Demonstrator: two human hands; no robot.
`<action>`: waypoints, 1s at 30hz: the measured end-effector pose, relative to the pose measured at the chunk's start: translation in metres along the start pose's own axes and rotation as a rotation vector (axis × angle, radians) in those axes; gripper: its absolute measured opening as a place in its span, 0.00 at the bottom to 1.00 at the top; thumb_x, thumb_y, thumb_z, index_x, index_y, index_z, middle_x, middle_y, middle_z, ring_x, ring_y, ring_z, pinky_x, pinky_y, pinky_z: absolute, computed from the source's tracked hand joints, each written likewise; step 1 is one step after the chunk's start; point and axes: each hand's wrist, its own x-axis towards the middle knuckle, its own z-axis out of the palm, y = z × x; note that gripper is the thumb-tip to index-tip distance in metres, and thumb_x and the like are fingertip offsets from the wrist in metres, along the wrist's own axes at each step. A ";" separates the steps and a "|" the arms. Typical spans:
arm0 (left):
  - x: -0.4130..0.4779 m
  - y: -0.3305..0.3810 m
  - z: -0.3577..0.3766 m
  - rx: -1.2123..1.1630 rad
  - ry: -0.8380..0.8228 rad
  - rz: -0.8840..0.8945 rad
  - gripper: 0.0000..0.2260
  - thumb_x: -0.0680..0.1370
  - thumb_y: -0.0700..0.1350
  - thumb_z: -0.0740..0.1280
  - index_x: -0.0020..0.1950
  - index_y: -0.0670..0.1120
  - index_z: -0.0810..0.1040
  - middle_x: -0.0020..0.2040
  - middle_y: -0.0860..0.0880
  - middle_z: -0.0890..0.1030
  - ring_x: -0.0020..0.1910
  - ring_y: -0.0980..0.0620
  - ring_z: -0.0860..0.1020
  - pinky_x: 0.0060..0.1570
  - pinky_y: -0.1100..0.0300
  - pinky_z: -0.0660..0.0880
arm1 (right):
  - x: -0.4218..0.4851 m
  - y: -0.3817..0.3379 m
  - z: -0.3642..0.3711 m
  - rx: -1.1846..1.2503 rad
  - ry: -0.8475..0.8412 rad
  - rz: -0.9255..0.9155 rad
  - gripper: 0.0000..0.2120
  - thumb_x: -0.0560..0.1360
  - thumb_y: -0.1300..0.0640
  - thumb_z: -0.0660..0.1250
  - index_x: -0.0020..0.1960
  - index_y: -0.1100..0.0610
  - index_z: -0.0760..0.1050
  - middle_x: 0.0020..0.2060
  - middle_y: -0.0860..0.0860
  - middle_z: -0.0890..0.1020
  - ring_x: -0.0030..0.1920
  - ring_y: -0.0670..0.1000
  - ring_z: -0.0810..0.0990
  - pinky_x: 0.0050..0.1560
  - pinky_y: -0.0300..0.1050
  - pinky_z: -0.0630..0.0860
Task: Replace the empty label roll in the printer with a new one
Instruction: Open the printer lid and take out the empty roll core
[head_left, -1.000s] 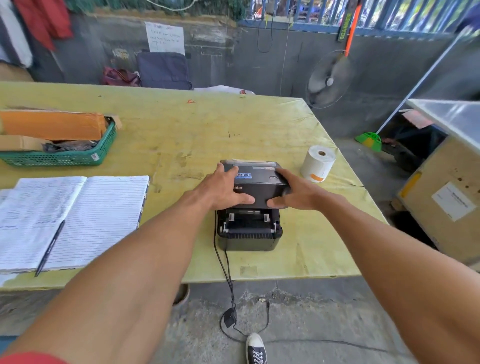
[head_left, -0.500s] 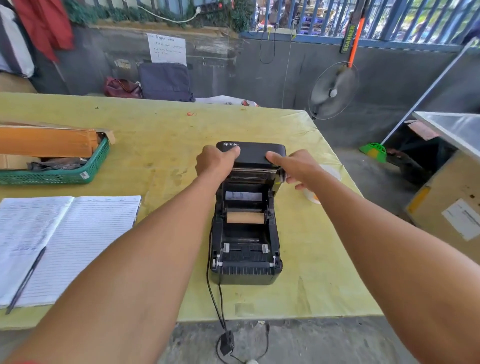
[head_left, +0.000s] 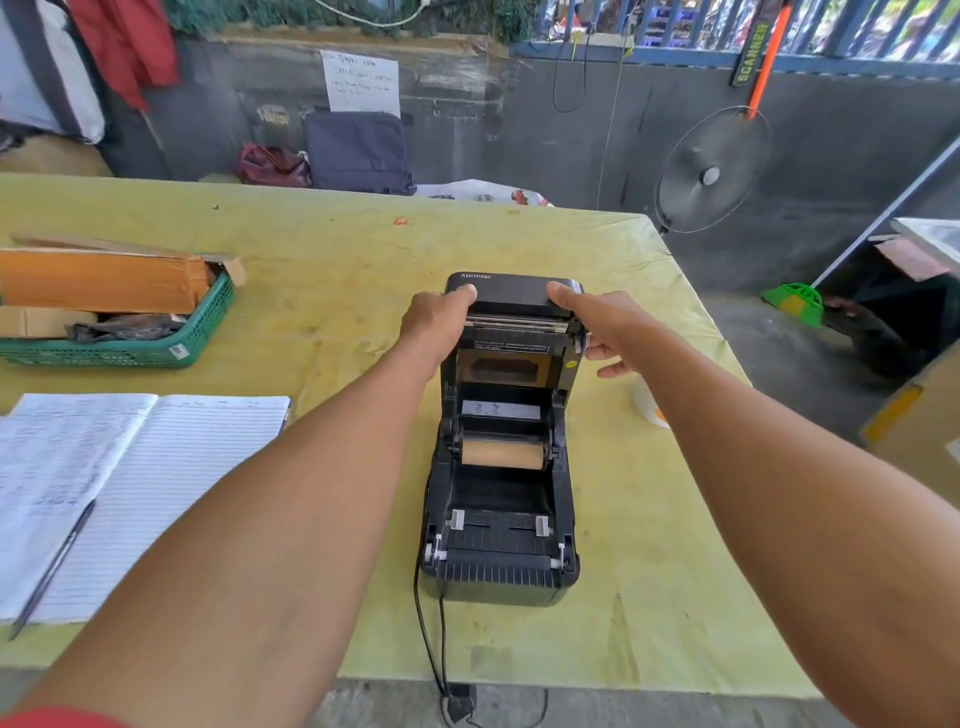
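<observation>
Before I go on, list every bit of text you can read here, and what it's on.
"Xprinter": raised lid of the black label printer.
"SCANNER": green-and-black strip hanging on the blue railing.
Handwritten white paper sheet on the wall: too blurred.
White warning strip under the lid: too small.
Lined open notebook: illegible.

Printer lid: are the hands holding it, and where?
Yes. The left hand and right hand grip the raised printer lid at its two top corners, thumbs on top; the other fingers are mostly hidden.
</observation>
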 end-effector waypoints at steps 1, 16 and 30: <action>0.001 0.000 0.001 0.003 0.011 0.006 0.17 0.70 0.61 0.64 0.42 0.47 0.75 0.39 0.48 0.76 0.40 0.45 0.74 0.43 0.53 0.71 | 0.002 0.000 0.000 0.007 -0.001 -0.002 0.34 0.72 0.30 0.65 0.61 0.58 0.74 0.50 0.53 0.79 0.41 0.50 0.76 0.48 0.54 0.77; 0.001 -0.007 -0.005 0.055 0.049 0.056 0.16 0.75 0.59 0.67 0.39 0.48 0.72 0.36 0.48 0.73 0.36 0.46 0.72 0.40 0.55 0.69 | -0.007 0.006 0.004 0.057 0.017 -0.019 0.34 0.72 0.30 0.65 0.63 0.58 0.72 0.55 0.54 0.79 0.52 0.55 0.78 0.52 0.56 0.78; -0.016 -0.036 -0.023 0.183 0.227 0.074 0.15 0.80 0.48 0.62 0.34 0.45 0.74 0.39 0.45 0.82 0.39 0.44 0.82 0.49 0.45 0.82 | -0.023 0.053 0.004 0.050 0.400 -0.124 0.22 0.81 0.44 0.56 0.52 0.62 0.77 0.46 0.58 0.82 0.47 0.60 0.81 0.53 0.54 0.78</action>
